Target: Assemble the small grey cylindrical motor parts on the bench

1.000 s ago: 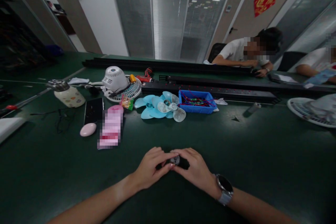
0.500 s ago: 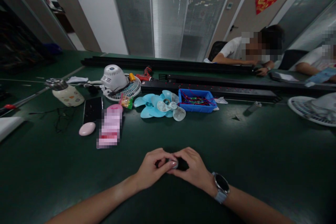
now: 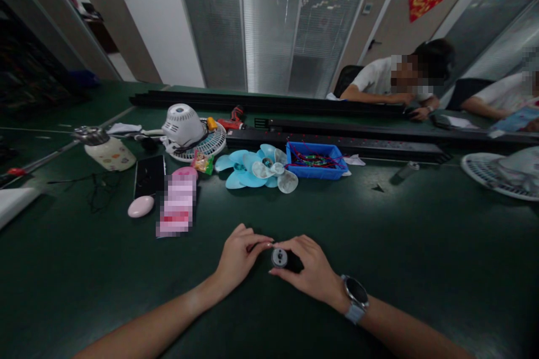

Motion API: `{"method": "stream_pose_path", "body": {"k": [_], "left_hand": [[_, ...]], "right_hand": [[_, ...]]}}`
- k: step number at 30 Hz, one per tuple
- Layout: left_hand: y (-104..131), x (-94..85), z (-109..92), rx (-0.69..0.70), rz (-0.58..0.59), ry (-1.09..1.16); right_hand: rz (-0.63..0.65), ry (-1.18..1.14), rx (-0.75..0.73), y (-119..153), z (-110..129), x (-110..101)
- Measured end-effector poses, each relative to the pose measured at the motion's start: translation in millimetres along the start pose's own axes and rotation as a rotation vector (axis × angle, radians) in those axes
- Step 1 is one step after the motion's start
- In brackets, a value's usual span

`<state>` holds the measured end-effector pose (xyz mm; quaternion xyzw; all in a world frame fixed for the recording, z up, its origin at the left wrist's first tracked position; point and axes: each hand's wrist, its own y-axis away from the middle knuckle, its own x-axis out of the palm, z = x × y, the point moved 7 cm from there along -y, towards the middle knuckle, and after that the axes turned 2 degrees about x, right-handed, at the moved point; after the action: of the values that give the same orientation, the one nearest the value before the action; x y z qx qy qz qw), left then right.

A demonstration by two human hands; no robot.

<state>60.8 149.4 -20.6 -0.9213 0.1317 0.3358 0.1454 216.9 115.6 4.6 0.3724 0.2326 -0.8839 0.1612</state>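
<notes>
Slip risk: the grey-ended cylinder (image 3: pixel 279 258) could roll or twist out of the right hand (image 3: pixel 315 272); probable cause, a loose thumb-and-finger hold or a knock from the left hand (image 3: pixel 236 255).
Loss risk: if anything tiny sits in the left fingertips, it could drop and be hard to spot on the dark green surface (image 3: pixel 379 247).
Cylinder position: between the hands, nearer the right, toward the surface's near edge; round face turned up. Contact with the surface: cannot tell.
Right hand: thumb and fingers curved around the cylinder, holding it.
Left hand: thumb and index narrowed together, just beside the cylinder's far-left side; contents, if any, cannot tell.
Toward far edge: light-blue fan blades (image 3: pixel 248 169) beside blue tray (image 3: pixel 320 173) of wires (image 3: pixel 314 160).
</notes>
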Motion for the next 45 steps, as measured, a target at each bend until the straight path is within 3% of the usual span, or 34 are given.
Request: {"method": "stream_pose_path", "body": {"k": [3,5,11,14,18,21,26,28,31,33,37,40,43,45], "left_hand": [[1.0,3.2,-1.8,0.022,0.047,-0.057],[2.0,4.6,-1.2,0.038,0.057,-0.073],[2.2,3.4,0.1,0.036,0.042,-0.027],[1.9,-1.5,0.2,0.000,-0.019,0.017],[3.3,-5.0,4.9,-0.054,-0.087,0.086],[3.9,-4.2,7.6,-0.076,-0.076,0.132],[4.6,-7.1,6.9,-0.096,-0.091,0.157],[4.9,-8.2,5.5,-0.083,-0.100,0.157],[4.8,-7.4,5.6,-0.079,-0.088,0.146],[4.4,-6.7,6.3,-0.084,-0.078,0.136],[3.4,-6.3,4.6,-0.070,-0.071,0.130],[3.3,-6.1,2.8,-0.062,-0.062,0.124],[3.6,-5.5,2.4,-0.056,-0.045,0.105],[3.8,-5.1,3.0,-0.057,-0.036,0.092]], "right_hand": [[-0.041,0.025,0.079,4.1,-12.2,-13.5],[-0.127,0.067,0.154,9.6,-31.7,-34.4],[-0.497,0.320,0.370,50.6,-117.4,-130.3],[-0.543,0.483,0.481,78.5,-156.0,-163.8],[-0.559,0.525,0.596,104.1,-187.5,-180.5],[-0.577,0.549,0.550,101.7,-181.3,-176.9],[-0.668,0.757,0.376,72.5,-112.1,-157.8],[-0.531,0.693,0.258,51.2,-81.0,-135.0],[-0.165,0.484,0.066,19.1,-42.0,-82.5],[0.005,0.364,0.013,3.4,-26.3,-50.3],[0.142,0.246,-0.027,-20.2,-17.3,-4.9],[0.161,0.225,-0.041,-30.5,-19.6,13.3],[0.140,0.190,-0.030,-33.5,-22.1,13.5],[0.095,0.158,-0.018,-30.4,-25.5,-0.4]]}}
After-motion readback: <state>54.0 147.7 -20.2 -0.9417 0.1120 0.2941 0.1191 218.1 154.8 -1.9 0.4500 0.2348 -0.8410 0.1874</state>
